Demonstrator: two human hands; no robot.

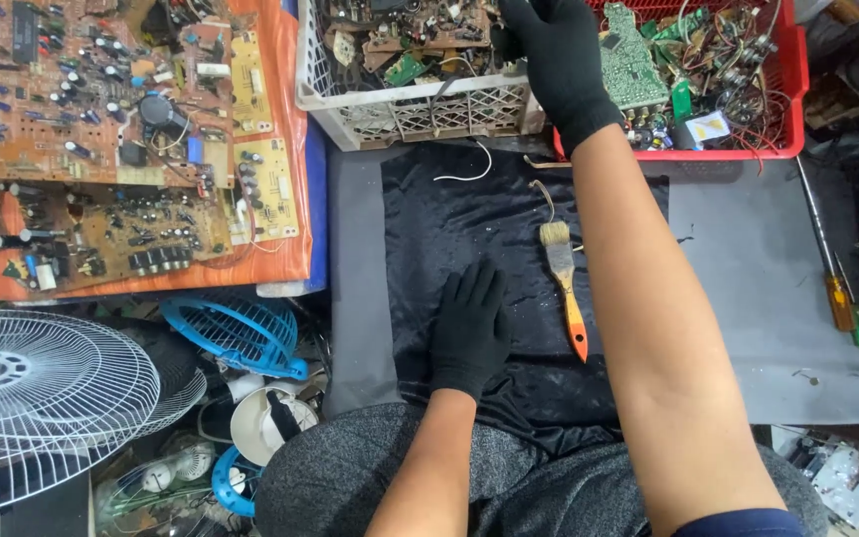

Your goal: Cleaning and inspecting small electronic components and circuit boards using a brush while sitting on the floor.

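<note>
The gloved left hand (469,333) is laid flat, fingers together, pinning the black cloth (449,214). The right hand (561,65) is reached into the white crate (410,109); its grip cannot be told

black glove on left hand (469,333) flat on shiny black cloth (449,229), orange-handled brush (563,278) right of its fingers, black-gloved right hand (561,60) fingers at white lattice crate (400,104), red crate (787,80) beside

Right hand (561,62) reaches the white crate (420,104), perhaps gripping.
</note>
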